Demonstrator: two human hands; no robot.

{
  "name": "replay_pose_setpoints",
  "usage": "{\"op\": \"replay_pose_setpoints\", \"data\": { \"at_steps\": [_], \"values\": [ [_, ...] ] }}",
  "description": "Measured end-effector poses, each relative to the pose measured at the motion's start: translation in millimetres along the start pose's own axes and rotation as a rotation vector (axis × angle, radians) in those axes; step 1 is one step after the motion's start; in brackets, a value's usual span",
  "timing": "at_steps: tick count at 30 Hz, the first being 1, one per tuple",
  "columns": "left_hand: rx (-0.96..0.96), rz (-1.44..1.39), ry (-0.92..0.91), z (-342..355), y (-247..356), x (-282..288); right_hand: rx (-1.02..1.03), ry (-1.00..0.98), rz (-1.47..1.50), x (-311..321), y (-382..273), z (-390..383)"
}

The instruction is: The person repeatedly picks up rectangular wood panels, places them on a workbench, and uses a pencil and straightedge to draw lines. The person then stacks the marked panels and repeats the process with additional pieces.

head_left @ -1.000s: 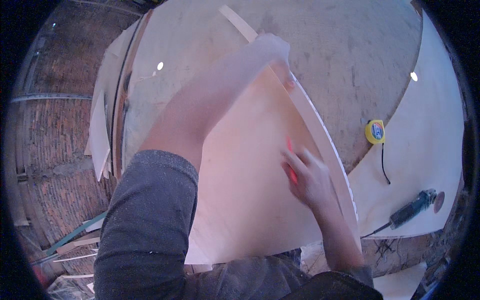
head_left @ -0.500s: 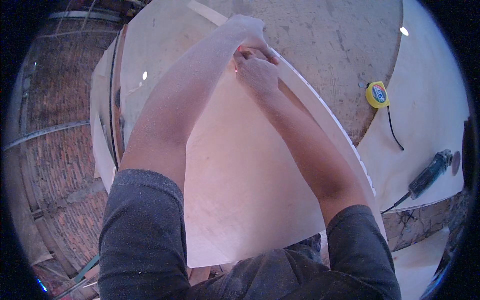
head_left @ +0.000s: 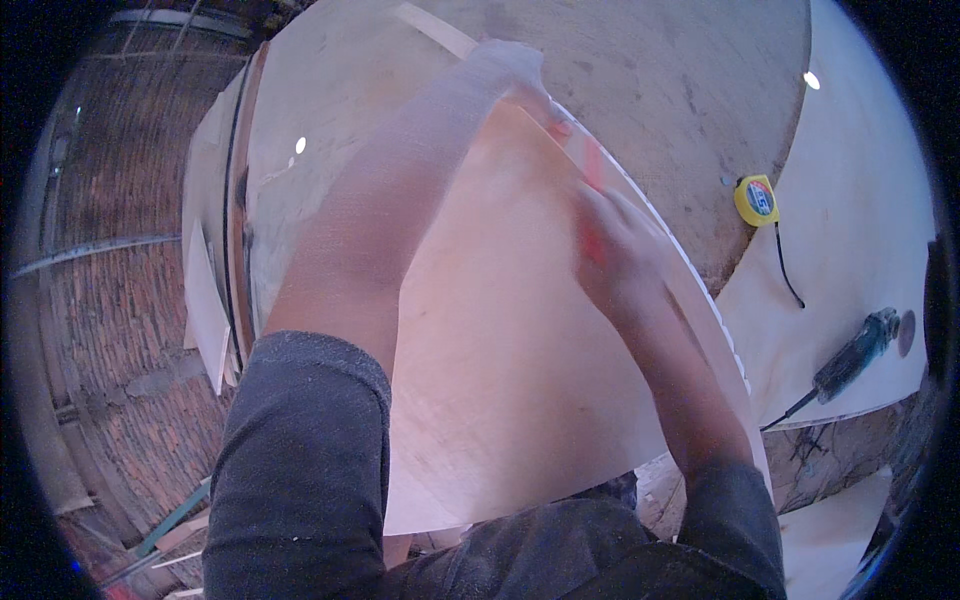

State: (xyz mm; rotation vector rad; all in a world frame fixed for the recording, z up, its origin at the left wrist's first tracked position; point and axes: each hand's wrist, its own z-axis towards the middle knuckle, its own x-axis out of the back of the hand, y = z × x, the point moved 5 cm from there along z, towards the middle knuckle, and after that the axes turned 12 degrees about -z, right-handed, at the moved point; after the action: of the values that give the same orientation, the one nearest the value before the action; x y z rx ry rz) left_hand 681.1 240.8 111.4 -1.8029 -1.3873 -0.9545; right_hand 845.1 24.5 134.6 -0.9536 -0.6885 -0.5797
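A pale, thin sheet [head_left: 520, 390], apparently plywood, stretches away in front of me under both forearms. My left hand [head_left: 518, 72] rests at its far end, bent over the corner; the fingers are mostly hidden and blurred. Lower down, by the sheet's right edge, my right hand [head_left: 625, 235] is closed around a slim red object [head_left: 593, 163], smeared by motion, its kind unclear. A long pale strip [head_left: 722, 345] with a white, uneven edge runs along that side, beside my right forearm. A small red patch [head_left: 562, 128] shows near my left fingers.
A yellow tape measure [head_left: 756, 201] with a black strap lies at the right. Nearer, an angle grinder [head_left: 858, 355] with a cable rests on another pale sheet [head_left: 800, 270]. A narrow wooden offcut [head_left: 436, 30] lies at the far side. Brick flooring [head_left: 125, 340] shows at left.
My right hand has moved away from the left one, toward me and to the right along the edge, with the red object. The left hand stays at the far corner.
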Motion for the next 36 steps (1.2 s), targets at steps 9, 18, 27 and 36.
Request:
{"op": "replay_pose_setpoints", "data": {
  "at_steps": [9, 18, 27, 36],
  "values": [
    [-0.090, -0.107, 0.263, -10.7, -20.7, -25.9, -0.336, -0.289, -0.614, 142.9, 84.3, -202.4],
    [-0.017, -0.332, 0.708, -120.4, -20.0, -44.8, -0.334, -0.223, -0.579, 156.0, 83.3, -223.0],
    [0.617, -0.891, 0.997, -435.4, -52.2, -260.8, -0.446, -0.274, -0.464, 157.6, 83.0, -212.4],
    [2.050, -1.784, 1.415, -825.7, 61.2, -602.9, -0.347, -0.284, -0.457, 135.7, 109.3, -232.2]
  ]
}}
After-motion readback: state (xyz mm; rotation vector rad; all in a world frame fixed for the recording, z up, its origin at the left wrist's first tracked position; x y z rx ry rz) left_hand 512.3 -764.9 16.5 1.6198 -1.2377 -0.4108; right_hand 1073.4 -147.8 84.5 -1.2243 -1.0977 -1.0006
